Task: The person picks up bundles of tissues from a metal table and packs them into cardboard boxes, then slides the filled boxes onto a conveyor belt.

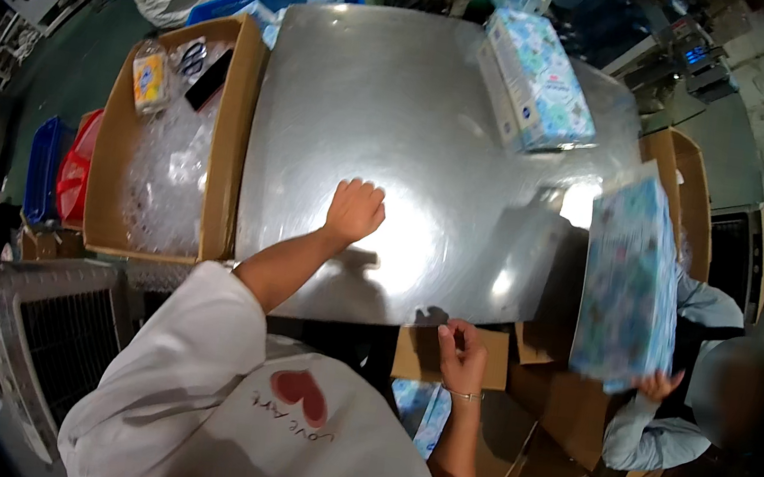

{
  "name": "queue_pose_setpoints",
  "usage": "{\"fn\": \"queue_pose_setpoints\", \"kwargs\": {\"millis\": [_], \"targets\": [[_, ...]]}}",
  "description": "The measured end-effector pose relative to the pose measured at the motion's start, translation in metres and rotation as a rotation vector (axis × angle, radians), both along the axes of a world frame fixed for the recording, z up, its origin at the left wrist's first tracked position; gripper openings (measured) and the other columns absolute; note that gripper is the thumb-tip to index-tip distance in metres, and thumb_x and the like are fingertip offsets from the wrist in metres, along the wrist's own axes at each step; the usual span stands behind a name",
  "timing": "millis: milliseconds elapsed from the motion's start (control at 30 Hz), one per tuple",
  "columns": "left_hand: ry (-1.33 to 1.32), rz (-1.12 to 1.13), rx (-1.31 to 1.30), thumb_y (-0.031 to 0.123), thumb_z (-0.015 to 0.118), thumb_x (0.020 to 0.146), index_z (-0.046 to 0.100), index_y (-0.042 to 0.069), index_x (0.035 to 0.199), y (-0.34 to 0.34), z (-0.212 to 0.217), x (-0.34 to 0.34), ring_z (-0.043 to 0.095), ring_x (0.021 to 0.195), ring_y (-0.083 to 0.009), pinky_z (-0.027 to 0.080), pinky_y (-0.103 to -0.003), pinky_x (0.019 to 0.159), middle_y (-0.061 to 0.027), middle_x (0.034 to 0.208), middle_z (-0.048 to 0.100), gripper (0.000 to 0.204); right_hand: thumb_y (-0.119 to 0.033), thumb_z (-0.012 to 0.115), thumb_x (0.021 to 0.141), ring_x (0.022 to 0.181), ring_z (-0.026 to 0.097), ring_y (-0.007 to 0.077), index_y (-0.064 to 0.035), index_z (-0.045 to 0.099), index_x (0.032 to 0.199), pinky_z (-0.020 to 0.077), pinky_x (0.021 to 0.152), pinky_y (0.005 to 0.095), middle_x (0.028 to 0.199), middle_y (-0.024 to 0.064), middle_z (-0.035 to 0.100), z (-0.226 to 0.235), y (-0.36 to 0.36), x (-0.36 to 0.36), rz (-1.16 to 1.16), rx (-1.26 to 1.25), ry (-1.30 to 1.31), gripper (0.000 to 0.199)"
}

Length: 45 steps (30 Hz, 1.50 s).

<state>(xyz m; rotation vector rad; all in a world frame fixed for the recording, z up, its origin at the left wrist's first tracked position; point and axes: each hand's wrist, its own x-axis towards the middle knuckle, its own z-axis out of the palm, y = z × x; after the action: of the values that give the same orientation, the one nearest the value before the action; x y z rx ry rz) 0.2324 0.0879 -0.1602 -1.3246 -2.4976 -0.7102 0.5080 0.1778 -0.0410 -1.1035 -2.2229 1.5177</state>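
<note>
the left hand [355, 209] is balled over the bench [352, 92]; the right hand [465, 356] is by its near edge, grip hard to tell. a floral pack [544, 82] sits far right on the bench; a co-worker's hand [658, 384] supports a second pack [627, 278].

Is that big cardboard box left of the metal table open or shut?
Open. Nothing covers the top of the cardboard box: clear plastic, a yellow-labelled package and a flat dark object show inside.

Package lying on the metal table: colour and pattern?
The package has a white and light-blue, flower-like print; head view shows it best.
</note>
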Motion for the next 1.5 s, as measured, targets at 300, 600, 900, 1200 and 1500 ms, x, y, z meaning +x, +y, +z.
{"fn": "queue_pose_setpoints", "kwargs": {"millis": [300, 600, 900, 1200, 1500], "targets": [[-0.308, -0.105, -0.068, 0.014, 0.061, 0.065, 0.050, 0.011, 0.064, -0.013, 0.004, -0.012, 0.045, 0.067, -0.0242, 0.033, -0.037, 0.062, -0.0060, 0.067, 0.047, 0.011, -0.020, 0.067, 0.074, 0.084, 0.056, 0.0323, 0.0010, 0.056, 0.097, 0.0445, 0.073, 0.0372, 0.094, 0.0187, 0.057, -0.005, 0.173, -0.197, 0.263, 0.603, 0.209, 0.033], [-0.257, -0.110, 0.108, 0.017, 0.062, 0.068, 0.055, 0.012, 0.067, -0.012, 0.006, -0.015, 0.047, 0.069, -0.0238, 0.034, -0.039, 0.064, -0.0043, 0.071, 0.051, 0.009, -0.063, 0.066, 0.061, 0.104, 0.053, 0.0360, 0.0073, 0.043, 0.119, 0.0446, 0.085, 0.0394, 0.113, 0.0271, 0.052, -0.025, 0.378, -0.286, -0.103, 0.607, -0.648, 0.094], [-1.362, 0.413, 0.905, 0.018, 0.068, 0.075, 0.048, 0.003, 0.107, 0.036, 0.028, -0.041, 0.051, 0.078, -0.0176, 0.044, -0.032, 0.070, -0.0068, 0.077, 0.054, 0.040, -0.047, 0.074, 0.062, 0.086, 0.056, 0.0362, 0.0046, 0.051, 0.104, 0.0457, 0.075, 0.0421, 0.093, 0.0238, 0.057, -0.038, 0.171, -0.200, 0.521, 0.398, -0.147, 0.070], [-1.648, 0.307, 0.816, 0.022, 0.041, 0.094, 0.040, -0.002, 0.119, -0.040, 0.004, -0.013, 0.050, 0.102, -0.0195, 0.043, -0.033, 0.085, -0.0135, 0.114, 0.050, 0.035, -0.023, 0.075, 0.068, 0.089, 0.053, 0.0324, -0.0014, 0.055, 0.098, 0.0440, 0.075, 0.0363, 0.101, 0.0163, 0.053, 0.052, 0.064, -0.216, 0.821, 0.094, 0.364, 0.042], [-1.580, 0.053, 0.605, 0.009, 0.066, 0.074, 0.023, 0.001, 0.132, 0.003, 0.090, -0.044, 0.044, 0.109, -0.0196, 0.041, -0.034, 0.089, -0.0135, 0.121, 0.041, 0.072, -0.040, 0.072, 0.061, 0.112, 0.042, 0.0371, -0.0007, 0.031, 0.130, 0.0301, 0.092, 0.0531, 0.122, 0.0217, 0.044, 0.013, 0.392, -0.332, 0.200, 1.213, -0.183, 0.090]]}}
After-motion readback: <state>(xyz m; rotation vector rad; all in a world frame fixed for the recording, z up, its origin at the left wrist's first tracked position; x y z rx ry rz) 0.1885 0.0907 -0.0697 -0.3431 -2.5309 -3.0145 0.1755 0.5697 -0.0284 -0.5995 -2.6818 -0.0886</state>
